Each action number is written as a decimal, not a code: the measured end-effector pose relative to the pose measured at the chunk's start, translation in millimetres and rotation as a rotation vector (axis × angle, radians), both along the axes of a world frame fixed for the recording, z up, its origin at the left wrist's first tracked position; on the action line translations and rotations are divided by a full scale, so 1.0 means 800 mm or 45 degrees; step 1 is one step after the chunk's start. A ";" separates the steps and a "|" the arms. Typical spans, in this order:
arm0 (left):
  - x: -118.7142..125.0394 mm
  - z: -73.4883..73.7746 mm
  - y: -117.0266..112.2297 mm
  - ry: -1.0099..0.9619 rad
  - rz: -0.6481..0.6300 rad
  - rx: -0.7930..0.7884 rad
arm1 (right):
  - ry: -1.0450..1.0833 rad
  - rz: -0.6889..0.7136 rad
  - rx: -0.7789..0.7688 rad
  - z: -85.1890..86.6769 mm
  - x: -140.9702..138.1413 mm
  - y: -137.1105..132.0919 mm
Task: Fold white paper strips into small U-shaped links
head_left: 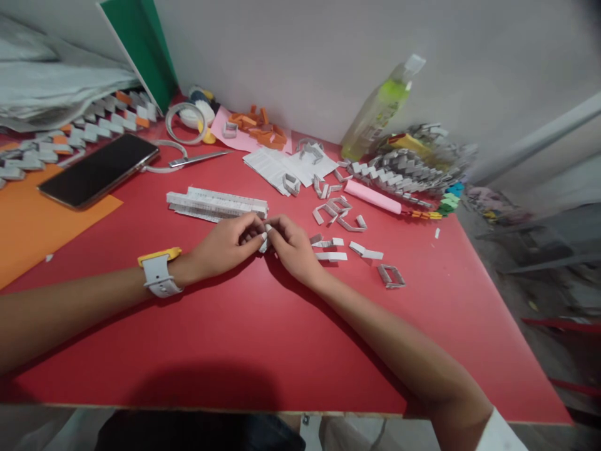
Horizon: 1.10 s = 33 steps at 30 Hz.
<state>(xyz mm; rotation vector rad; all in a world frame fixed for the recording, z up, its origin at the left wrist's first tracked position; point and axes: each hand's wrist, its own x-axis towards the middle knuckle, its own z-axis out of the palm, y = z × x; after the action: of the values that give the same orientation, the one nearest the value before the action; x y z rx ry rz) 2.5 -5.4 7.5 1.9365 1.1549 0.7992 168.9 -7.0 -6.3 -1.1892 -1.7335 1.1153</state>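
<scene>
My left hand (237,241), with a watch (160,272) on its wrist, and my right hand (293,247) meet over the middle of the red table. Between their fingertips they pinch a small folded paper strip (264,243), mostly hidden by the fingers. Just beyond my left hand lie long folded strips of printed paper (216,203). To the right of my right hand are several loose folded strips (331,255) and a small square paper link (391,276).
A phone (99,169), scissors (200,158) and a tape roll (186,124) lie at the left. Orange folded pieces (263,128) are at the back. A green bottle (378,113) stands beside woven paper chains (413,166). A pink paper roll (373,196) lies in front of them.
</scene>
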 end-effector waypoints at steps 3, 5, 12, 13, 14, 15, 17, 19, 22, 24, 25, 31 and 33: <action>0.000 0.000 -0.001 -0.013 -0.001 -0.016 | -0.009 -0.004 0.001 0.000 0.000 0.000; 0.000 0.000 -0.001 -0.021 -0.004 -0.034 | -0.019 -0.006 0.004 0.001 0.000 0.000; 0.001 -0.001 -0.001 -0.035 0.014 -0.047 | 0.027 -0.024 0.012 0.001 -0.001 0.001; 0.000 -0.001 -0.001 -0.025 0.025 -0.051 | 0.046 -0.027 0.008 0.001 -0.002 0.001; 0.000 -0.001 0.000 -0.016 0.035 -0.046 | 0.056 -0.032 0.005 0.001 -0.002 0.001; 0.000 -0.001 0.000 -0.010 0.036 -0.037 | 0.063 -0.044 0.008 0.001 -0.002 0.000; 0.000 -0.001 -0.001 -0.002 0.016 -0.019 | 0.053 -0.066 0.024 0.001 -0.003 0.000; -0.001 0.000 -0.001 -0.007 0.001 0.000 | 0.042 -0.090 0.036 0.001 -0.003 -0.001; -0.002 0.000 -0.002 -0.048 0.020 -0.016 | 0.037 -0.118 0.035 0.002 -0.004 -0.002; -0.002 -0.002 -0.002 -0.114 0.043 -0.082 | 0.044 -0.119 0.013 0.003 -0.005 -0.003; -0.003 -0.003 -0.002 -0.142 0.052 -0.111 | 0.053 -0.117 -0.003 0.003 -0.006 -0.003; -0.004 -0.011 0.001 0.036 0.123 0.112 | 0.152 -0.180 -0.036 0.001 -0.008 -0.003; -0.008 -0.014 0.007 0.129 0.192 0.377 | 0.208 -0.171 -0.073 -0.002 -0.009 -0.003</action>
<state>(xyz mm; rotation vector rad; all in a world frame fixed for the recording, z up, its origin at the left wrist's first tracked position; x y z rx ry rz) -4.1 0.2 -3.8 2.1707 1.3159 1.0093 162.0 -9.3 -7.8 -1.1958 -1.4853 1.1540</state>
